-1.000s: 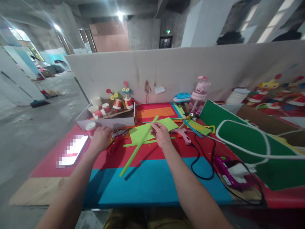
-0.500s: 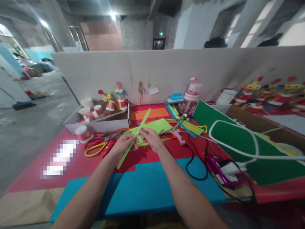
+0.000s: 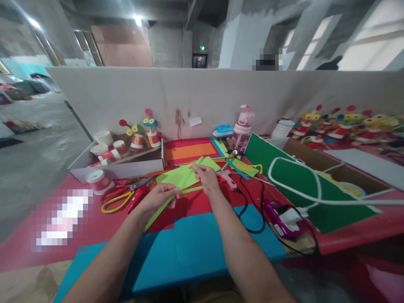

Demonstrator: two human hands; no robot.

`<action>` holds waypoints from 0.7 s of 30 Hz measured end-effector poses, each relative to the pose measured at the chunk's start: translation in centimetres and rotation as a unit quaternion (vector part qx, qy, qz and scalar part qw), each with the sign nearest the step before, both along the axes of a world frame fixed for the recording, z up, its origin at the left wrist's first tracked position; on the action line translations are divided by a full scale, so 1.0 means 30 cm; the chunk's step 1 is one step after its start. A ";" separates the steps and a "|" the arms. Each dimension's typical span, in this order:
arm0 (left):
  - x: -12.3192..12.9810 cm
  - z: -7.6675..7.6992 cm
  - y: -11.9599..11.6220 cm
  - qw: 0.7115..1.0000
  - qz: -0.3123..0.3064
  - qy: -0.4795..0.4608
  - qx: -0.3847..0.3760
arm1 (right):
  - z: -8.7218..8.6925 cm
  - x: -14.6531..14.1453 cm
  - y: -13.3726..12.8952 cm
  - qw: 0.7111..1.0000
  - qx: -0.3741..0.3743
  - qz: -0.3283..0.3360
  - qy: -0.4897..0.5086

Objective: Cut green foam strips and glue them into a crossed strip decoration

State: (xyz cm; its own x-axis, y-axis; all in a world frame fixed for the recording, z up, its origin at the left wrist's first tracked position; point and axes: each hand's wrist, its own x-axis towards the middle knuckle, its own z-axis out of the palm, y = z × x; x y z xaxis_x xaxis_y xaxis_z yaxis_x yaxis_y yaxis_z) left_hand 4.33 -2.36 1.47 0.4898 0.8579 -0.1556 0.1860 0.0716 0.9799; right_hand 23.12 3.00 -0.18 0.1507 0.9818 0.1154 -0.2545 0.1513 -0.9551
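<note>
Evidently, a green strip (image 3: 156, 216) is pinched for steadiness.
The left hand (image 3: 160, 197) has its fingers pressed together on it, the strip trailing toward seven o'clock. At two o'clock, the right hand (image 3: 207, 179) bunches its fingers (holding anything? I cannot tell); the glue gun (image 3: 229, 181) lies at its three o'clock, presumably for reach.

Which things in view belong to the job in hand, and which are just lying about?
In use, seemingly:
narrow light-green paper strip, in the left hand
wide light-green paper sheet, nearest the right hand

Lying about, untouched for now:
red-and-white cup
pink glue gun
white open cardboard box
purple power box
</note>
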 end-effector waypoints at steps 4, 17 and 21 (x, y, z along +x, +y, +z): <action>0.000 -0.008 -0.001 1.000 -0.030 0.002 0.001 | -0.001 0.047 0.023 0.999 0.006 -0.045 0.021; -0.010 -0.010 0.023 0.991 0.088 -0.093 0.036 | -0.025 -0.076 -0.041 0.981 -0.017 0.179 -0.075; -0.007 -0.011 0.023 0.993 0.075 -0.086 0.027 | -0.029 -0.161 -0.086 0.982 0.040 0.152 -0.106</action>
